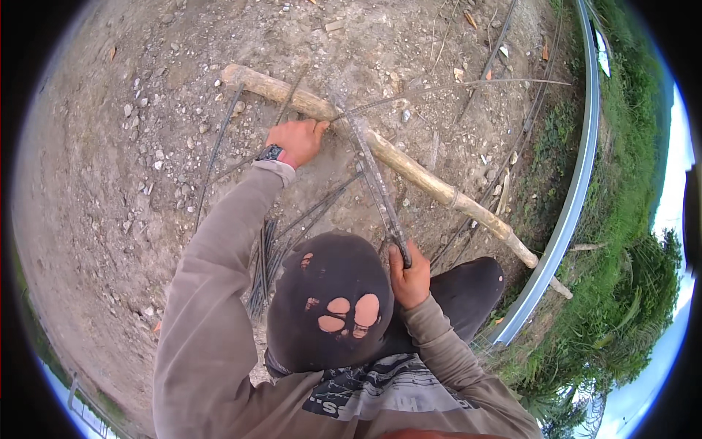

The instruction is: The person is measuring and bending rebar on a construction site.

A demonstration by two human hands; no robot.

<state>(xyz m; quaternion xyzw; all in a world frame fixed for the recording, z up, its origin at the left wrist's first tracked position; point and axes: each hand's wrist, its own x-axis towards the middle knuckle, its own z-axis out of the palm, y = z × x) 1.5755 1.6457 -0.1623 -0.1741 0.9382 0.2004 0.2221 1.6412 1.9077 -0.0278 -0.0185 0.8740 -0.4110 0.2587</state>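
Note:
A long wooden pole (431, 184) lies on the ground ahead of me, slanting from far left to near right. My left hand (297, 140) is closed at the near side of the pole, gripping a thin metal rod (439, 88). From this fist the rod crosses over the pole and curves away to the right. My right hand (411, 274) is wrapped round the near end of a long, narrow metal tool (380, 183), beside my bent knee. Its far end reaches the rod and pole near my left hand. That end is smeared, so its exact kind is unclear.
Several dark metal rods (267, 252) lie bundled left of my knee. Another rod (219, 143) rests against the pole's far left end. A metal guardrail (581, 168) curves along the right, with green plants (621, 293) beyond. Stones litter the dirt ground (139, 241).

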